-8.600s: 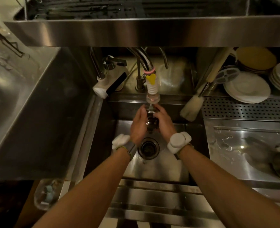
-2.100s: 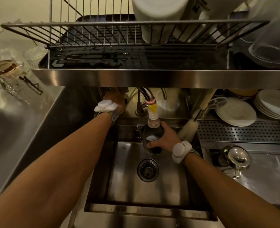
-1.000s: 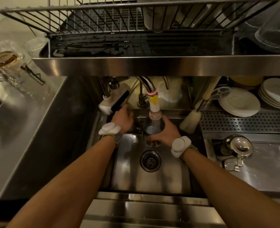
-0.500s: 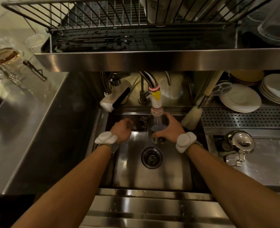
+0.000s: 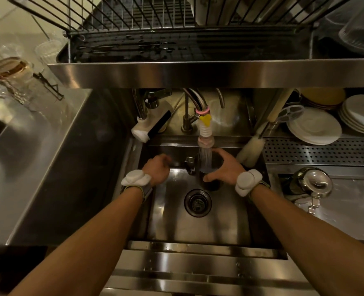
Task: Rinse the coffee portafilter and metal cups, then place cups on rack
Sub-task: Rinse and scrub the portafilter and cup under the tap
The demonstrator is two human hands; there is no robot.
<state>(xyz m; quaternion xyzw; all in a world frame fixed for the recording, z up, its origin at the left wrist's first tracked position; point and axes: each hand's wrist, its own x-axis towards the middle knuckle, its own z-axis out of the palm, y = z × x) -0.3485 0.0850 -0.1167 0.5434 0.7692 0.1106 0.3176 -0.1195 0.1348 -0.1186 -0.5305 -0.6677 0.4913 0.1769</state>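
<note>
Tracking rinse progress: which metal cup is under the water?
The cup the right hand grips under the spray; the shiny one sits aside on the right counter.

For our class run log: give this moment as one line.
stage: rinsing | right hand: holds metal cup under running tap | left hand: holds nothing, over sink | rack: cup not yet placed

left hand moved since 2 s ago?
Yes. The left hand has come off the white tap, back toward the person, now over the sink left of the drain.
</note>
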